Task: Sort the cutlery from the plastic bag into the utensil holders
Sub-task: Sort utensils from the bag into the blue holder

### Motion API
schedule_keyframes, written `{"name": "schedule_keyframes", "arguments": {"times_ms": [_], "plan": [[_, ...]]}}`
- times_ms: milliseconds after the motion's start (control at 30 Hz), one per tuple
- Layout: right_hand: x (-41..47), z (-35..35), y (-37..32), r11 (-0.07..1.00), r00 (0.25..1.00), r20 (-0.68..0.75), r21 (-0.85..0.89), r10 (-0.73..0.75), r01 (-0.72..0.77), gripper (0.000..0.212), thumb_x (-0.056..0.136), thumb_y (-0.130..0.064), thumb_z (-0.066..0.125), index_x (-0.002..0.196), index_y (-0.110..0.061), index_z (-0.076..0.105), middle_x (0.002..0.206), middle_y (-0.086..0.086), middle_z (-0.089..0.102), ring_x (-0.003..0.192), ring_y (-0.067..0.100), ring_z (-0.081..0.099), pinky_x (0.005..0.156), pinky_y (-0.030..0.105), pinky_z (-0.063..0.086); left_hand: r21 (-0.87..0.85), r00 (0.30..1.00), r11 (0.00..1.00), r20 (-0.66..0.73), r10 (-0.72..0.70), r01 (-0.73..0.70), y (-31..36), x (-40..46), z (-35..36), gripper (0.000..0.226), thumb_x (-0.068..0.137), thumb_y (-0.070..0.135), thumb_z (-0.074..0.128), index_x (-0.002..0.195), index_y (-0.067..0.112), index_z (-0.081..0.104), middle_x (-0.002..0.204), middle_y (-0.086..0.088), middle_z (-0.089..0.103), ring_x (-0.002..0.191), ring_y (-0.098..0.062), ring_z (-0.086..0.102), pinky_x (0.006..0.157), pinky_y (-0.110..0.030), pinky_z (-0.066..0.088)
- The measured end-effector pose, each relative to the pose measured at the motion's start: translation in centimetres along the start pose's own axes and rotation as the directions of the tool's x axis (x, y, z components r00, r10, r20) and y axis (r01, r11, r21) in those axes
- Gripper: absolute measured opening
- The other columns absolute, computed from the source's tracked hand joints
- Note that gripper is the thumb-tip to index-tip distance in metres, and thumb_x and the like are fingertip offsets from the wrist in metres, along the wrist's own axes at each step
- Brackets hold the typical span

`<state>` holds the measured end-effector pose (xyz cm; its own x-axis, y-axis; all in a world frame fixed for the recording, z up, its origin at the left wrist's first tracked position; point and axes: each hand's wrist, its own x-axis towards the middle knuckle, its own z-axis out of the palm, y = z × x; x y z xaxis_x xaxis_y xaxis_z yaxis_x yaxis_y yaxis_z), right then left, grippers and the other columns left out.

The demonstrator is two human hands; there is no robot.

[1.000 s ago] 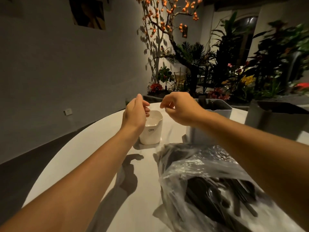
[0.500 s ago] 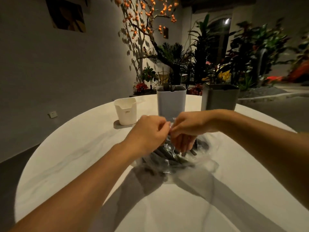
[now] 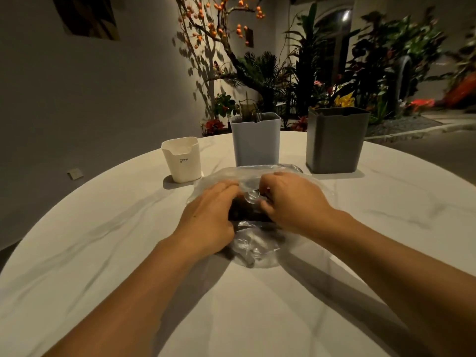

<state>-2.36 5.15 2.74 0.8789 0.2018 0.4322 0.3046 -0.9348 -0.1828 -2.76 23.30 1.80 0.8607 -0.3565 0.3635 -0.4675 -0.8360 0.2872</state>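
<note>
1. Round white marbled table is carrying all items.
2. Clear plastic bag is lying mid-table.
3. White holder, light grey holder, dark grey holder are standing behind it.

Clear plastic bag of dark cutlery before 3 utensil holders

Both hands have dropped from above the white holder at centre frame onto the plastic bag; left hand and right hand now grip it.
</note>
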Motion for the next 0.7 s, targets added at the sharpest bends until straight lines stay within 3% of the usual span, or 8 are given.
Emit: {"name": "schedule_keyframes", "arguments": {"times_ms": [67, 167, 267, 333, 433, 500, 567, 700], "plan": [[0.0, 0.3, 0.2, 1.000, 0.999, -0.032, 0.006, -0.017, 0.017, 0.008, 0.095, -0.032, 0.064, 0.101, -0.027, 0.065, 0.099, -0.006, 0.066, 0.083, 0.011, 0.056, 0.073, 0.023, 0.045, 0.012, 1.000, 1.000, 0.022, 0.009, -0.010, -0.4, -0.3, -0.3, 0.030, 0.082, 0.012, 0.070, 0.102, 0.033, 0.068, 0.146, 0.019, 0.043, 0.133, -0.007, 0.038, 0.111, -0.033, 0.040], [-0.3, 0.1, -0.3, 0.998, 0.978, 0.201, 0.017, -0.062, 0.060, 0.019, 0.088, -0.049, 0.067, 0.093, -0.031, 0.063, 0.086, -0.007, 0.065, 0.078, 0.011, 0.059, 0.068, 0.028, 0.052, -0.002, 0.998, 1.000, 0.055, -0.018, 0.018, -0.6, -0.3, -0.5, 0.022, 0.083, 0.020, 0.063, 0.063, 0.030, 0.064, 0.138, 0.020, 0.052, 0.124, -0.005, 0.042, 0.106, -0.034, 0.042], [-0.6, -0.8, -0.5, 0.989, 0.950, 0.309, -0.118, -0.053, 0.094, 0.039, 0.079, -0.070, 0.064, 0.094, -0.034, 0.062, 0.081, -0.010, 0.062, 0.074, 0.010, 0.056, 0.058, 0.025, 0.043, -0.054, 0.999, 0.998, 0.032, -0.033, 0.034, -0.7, -0.1, -0.4, 0.029, 0.086, 0.028, 0.058, 0.061, 0.020, 0.071, 0.122, 0.020, 0.065, 0.110, -0.003, 0.054, 0.097, -0.037, 0.049], [-0.9, -1.2, -0.3, 0.982, 0.946, 0.324, -0.164, -0.033, 0.090, 0.047, 0.075, -0.076, 0.061, 0.097, -0.035, 0.063, 0.084, -0.010, 0.061, 0.076, 0.008, 0.054, 0.060, 0.024, 0.043, -0.108, 0.998, 0.993, 0.016, -0.053, 0.054, -0.8, -0.2, -0.5, 0.037, 0.089, 0.030, 0.056, 0.057, 0.017, 0.068, 0.098, 0.013, 0.074, 0.091, -0.008, 0.064, 0.084, -0.039, 0.055], [-1.5, -1.2, -0.2, 0.976, 0.963, 0.268, -0.203, -0.017, 0.074, 0.051, 0.074, -0.077, 0.061, 0.102, -0.035, 0.061, 0.091, -0.010, 0.059, 0.081, 0.011, 0.055, 0.067, 0.028, 0.049, -0.129, 0.999, 0.991, -0.017, -0.045, 0.043, -1.1, -0.3, -0.6, 0.042, 0.089, 0.030, 0.059, 0.048, 0.018, 0.054, 0.070, 0.004, 0.070, 0.071, -0.014, 0.066, 0.069, -0.041, 0.057], [-1.7, -0.9, -0.2, 0.972, 0.976, 0.217, -0.228, -0.013, 0.063, 0.044, 0.076, -0.067, 0.065, 0.102, -0.031, 0.063, 0.087, -0.009, 0.058, 0.078, 0.012, 0.055, 0.065, 0.028, 0.049, -0.090, 1.000, 0.996, -0.011, 0.015, -0.016, -1.4, -0.3, -0.6, 0.033, 0.080, 0.023, 0.064, 0.052, 0.020, 0.048, 0.080, 0.008, 0.070, 0.085, -0.008, 0.065, 0.074, -0.040, 0.056], [-1.8, -0.6, -0.4, 0.976, 0.978, 0.207, -0.209, -0.016, 0.060, 0.035, 0.079, -0.056, 0.066, 0.099, -0.028, 0.065, 0.082, -0.007, 0.057, 0.074, 0.011, 0.055, 0.060, 0.025, 0.046, -0.031, 0.998, 0.998, 0.041, 0.055, -0.054, -1.6, -0.5, -0.7, 0.014, 0.073, 0.025, 0.068, 0.074, 0.029, 0.055, 0.099, 0.015, 0.064, 0.097, -0.005, 0.057, 0.082, -0.036, 0.054], [-2.1, -0.2, -0.6, 0.981, 0.989, 0.146, -0.186, -0.026, 0.054, 0.025, 0.083, -0.046, 0.060, 0.096, -0.025, 0.066, 0.082, -0.005, 0.059, 0.074, 0.016, 0.057, 0.059, 0.027, 0.041, -0.038, 0.995, 0.995, 0.044, 0.089, -0.087, -2.0, -0.8, -0.3, 0.064, 0.070, 0.039, 0.069, 0.129, 0.039, 0.045, 0.123, 0.016, 0.054, 0.115, -0.008, 0.049, 0.099, -0.034, 0.049]]}}
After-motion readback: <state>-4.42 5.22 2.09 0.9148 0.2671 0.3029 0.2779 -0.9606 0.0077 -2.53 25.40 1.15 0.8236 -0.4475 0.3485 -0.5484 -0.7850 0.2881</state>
